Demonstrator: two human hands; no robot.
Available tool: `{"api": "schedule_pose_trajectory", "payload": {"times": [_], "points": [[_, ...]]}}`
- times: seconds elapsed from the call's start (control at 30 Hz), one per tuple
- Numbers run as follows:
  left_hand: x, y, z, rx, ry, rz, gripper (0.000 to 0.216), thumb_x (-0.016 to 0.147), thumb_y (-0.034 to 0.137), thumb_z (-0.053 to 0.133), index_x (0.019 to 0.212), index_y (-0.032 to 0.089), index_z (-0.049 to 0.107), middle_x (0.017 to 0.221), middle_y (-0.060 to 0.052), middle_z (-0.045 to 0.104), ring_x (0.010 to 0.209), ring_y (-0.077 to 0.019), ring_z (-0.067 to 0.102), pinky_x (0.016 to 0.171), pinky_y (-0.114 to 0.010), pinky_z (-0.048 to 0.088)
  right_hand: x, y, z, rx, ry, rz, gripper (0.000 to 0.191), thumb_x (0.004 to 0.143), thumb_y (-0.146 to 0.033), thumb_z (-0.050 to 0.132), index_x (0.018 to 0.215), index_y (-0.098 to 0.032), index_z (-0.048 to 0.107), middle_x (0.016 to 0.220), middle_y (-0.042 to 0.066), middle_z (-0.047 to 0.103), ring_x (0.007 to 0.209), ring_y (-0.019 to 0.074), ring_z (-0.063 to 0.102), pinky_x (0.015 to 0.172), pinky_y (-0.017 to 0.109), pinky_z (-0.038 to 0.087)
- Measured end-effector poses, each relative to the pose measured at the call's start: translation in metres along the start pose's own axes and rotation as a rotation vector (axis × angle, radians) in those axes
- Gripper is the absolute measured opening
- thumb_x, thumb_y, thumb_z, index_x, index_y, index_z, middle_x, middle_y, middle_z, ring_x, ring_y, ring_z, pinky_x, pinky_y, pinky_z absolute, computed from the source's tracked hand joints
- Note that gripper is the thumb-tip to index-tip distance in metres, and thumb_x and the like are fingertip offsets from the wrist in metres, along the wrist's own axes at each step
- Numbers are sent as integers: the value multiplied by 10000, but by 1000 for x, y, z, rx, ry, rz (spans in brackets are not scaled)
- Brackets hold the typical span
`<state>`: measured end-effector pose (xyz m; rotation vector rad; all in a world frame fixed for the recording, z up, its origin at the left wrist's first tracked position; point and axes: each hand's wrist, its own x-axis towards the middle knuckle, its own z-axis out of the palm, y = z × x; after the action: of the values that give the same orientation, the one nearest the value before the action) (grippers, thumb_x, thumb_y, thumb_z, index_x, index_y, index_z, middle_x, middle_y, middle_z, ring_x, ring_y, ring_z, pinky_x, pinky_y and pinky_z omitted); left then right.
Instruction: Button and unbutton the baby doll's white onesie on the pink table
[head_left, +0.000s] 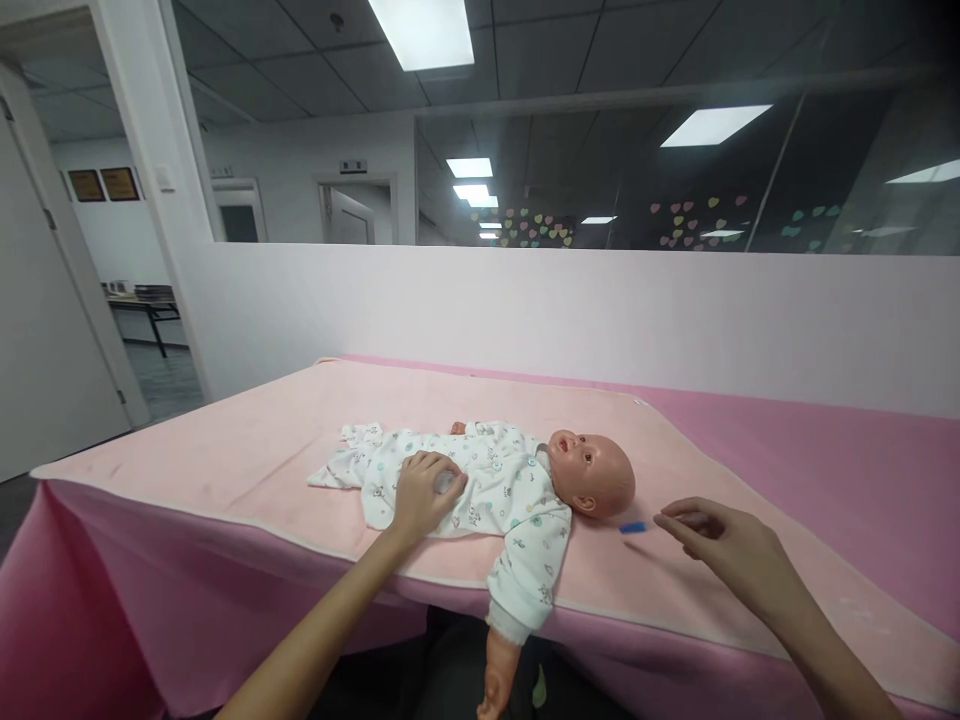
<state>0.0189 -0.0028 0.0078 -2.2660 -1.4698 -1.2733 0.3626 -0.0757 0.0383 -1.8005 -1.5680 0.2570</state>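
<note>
A baby doll (589, 472) lies on its back in a white printed sleepsuit (491, 478), head to the right, one arm hanging over the table's front edge. My left hand (426, 492) rests on the doll's belly. Its fingers and thumb curl round a small, pale, rounded thing (445, 482), mostly hidden. To the right of the doll's head, my right hand (716, 545) has its thumb and fingers pinched together. At its fingertips, just beside the head, shows a small blue strip (632, 527); its join to the fingers is hard to see.
A pale pink mat (262, 440) covers the table over a darker pink cloth (847, 470). Behind stands a low white wall (555, 315) with glass above. At the left is a white door (52, 300).
</note>
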Motion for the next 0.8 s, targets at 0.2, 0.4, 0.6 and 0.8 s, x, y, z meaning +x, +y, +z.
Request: {"api": "schedule_pose_trajectory", "payload": {"times": [0.2,0.4,0.6,0.8], "points": [[0,-1,0,4,0,3,174,801,326,482,711,215,583,795,6,619,807,-170,507,766,-333,337,4,2,13,-18,-228,48,343,738,-432,426,573,-172,577,475,14,558,433,137,522,520,256,401],[0,-1,0,0,-2,3,186,804,335,472,715,218,587,792,3,620,802,-172,511,759,-330,344,2,16,21,265,-456,242,276,758,-353,405,684,-150,577,505,28,574,386,104,489,386,211,370],[1,-2,0,-8,2,18,184,799,338,475,716,221,590,798,-4,625,816,-185,512,765,-341,342,27,-33,-3,383,-820,343,362,757,-397,537,530,-117,569,369,-6,504,318,82,466,372,182,387],[1,0,-2,15,-14,10,192,802,338,471,709,221,591,798,-4,624,817,-182,507,765,-336,346,46,-99,-52,2389,-2206,2012,452,843,-342,350,484,-192,581,397,-13,564,373,59,487,338,137,382]]}}
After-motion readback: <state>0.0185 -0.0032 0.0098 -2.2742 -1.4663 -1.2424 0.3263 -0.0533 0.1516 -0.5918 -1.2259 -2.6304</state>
